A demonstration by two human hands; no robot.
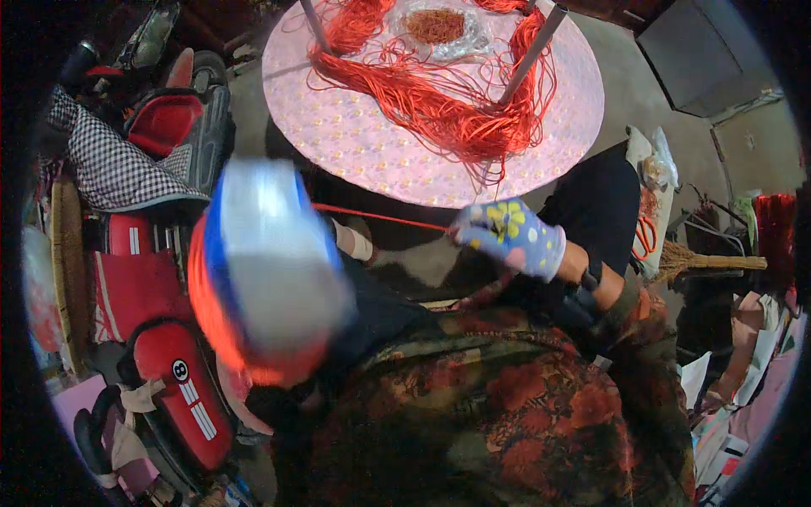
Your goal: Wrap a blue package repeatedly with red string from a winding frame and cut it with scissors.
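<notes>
My right hand (pixel 507 235), in a lilac glove with yellow flowers, is closed with its fingertips pinching a red cord (pixel 380 216). From there the cord runs left, nearly straight, to a large motion-blurred thing (pixel 274 253). That thing is white and grey with blue edges and an orange-red rim; its kind cannot be made out. No part of my left hand can be told apart there. Beyond my right hand, a big loose bundle of red-orange cord (pixel 439 114) lies on a round pink table (pixel 338 139), looped about upright metal posts (pixel 532 55).
Clear plastic (pixel 469 42) holding brownish-orange strands lies on the table. At left stand red-and-black vehicle parts (pixel 182 393) and a checked cloth (pixel 118 160). To the right are orange-handled scissors (pixel 645 238), a straw broom (pixel 710 260) and a grey cabinet (pixel 701 55).
</notes>
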